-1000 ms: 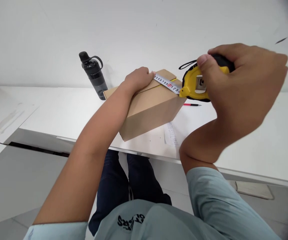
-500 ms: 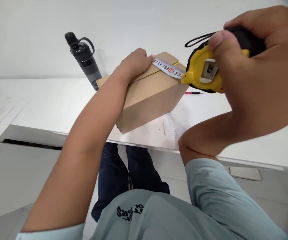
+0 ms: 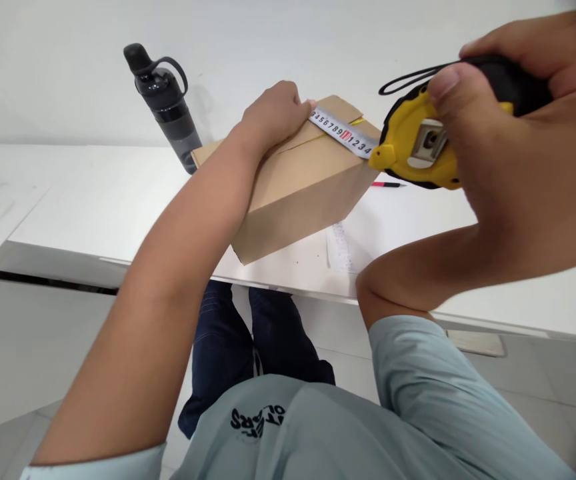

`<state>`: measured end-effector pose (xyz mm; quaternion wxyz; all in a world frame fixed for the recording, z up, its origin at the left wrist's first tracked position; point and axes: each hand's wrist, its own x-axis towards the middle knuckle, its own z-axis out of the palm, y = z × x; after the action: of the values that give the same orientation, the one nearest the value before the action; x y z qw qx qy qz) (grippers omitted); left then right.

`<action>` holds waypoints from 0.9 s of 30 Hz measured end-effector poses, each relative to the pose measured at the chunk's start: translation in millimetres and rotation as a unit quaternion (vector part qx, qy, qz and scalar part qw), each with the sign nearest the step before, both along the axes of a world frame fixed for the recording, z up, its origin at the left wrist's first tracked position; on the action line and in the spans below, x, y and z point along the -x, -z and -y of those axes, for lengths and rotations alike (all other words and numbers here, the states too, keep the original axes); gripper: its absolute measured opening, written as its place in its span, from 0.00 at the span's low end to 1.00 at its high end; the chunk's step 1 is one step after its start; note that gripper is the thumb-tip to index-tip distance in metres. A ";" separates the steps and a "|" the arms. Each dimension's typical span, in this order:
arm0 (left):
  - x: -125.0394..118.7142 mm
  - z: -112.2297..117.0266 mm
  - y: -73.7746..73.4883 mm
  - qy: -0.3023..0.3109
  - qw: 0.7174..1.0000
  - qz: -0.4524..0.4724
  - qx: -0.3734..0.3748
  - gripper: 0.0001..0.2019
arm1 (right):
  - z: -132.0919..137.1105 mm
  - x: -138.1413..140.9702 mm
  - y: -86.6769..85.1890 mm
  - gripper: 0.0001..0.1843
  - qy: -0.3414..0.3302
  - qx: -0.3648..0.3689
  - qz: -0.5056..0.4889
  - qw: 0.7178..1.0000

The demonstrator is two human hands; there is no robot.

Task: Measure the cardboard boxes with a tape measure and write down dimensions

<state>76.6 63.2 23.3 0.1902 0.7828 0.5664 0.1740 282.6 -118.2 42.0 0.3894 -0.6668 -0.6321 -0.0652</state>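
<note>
A brown cardboard box (image 3: 308, 180) rests on the white table. Across its top runs the printed blade of a yellow and black tape measure (image 3: 408, 143), with a red mark at ten. My right hand (image 3: 513, 127) is wrapped round the tape measure's case, thumb on its upper side, just off the box's right edge. My left hand (image 3: 279, 117) lies on the box top with its fingers curled, pinching the blade's near-zero end at the fingertips. The blade's very end is hidden under those fingers.
A dark water bottle (image 3: 165, 110) with a loop lid stands behind the box on the left. A red and black pen (image 3: 389, 185) lies beyond the box's right side. A slip of paper (image 3: 339, 247) is near the front edge of the white table (image 3: 88, 193).
The tape measure case has moved slightly right, and a little more blade shows beside it. My left hand stays at the blade's end. The whole view has shifted slightly.
</note>
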 end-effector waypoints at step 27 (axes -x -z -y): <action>2.9 4.0 7.1 -0.025 0.996 -0.063 -0.053 0.17 | -4.7 -8.7 22.0 0.17 -0.065 -0.102 0.057 0.991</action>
<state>73.7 59.3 16.2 0.1075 0.7867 0.5868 0.1586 291.2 -113.5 20.0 0.4225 -0.5760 -0.6854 -0.1415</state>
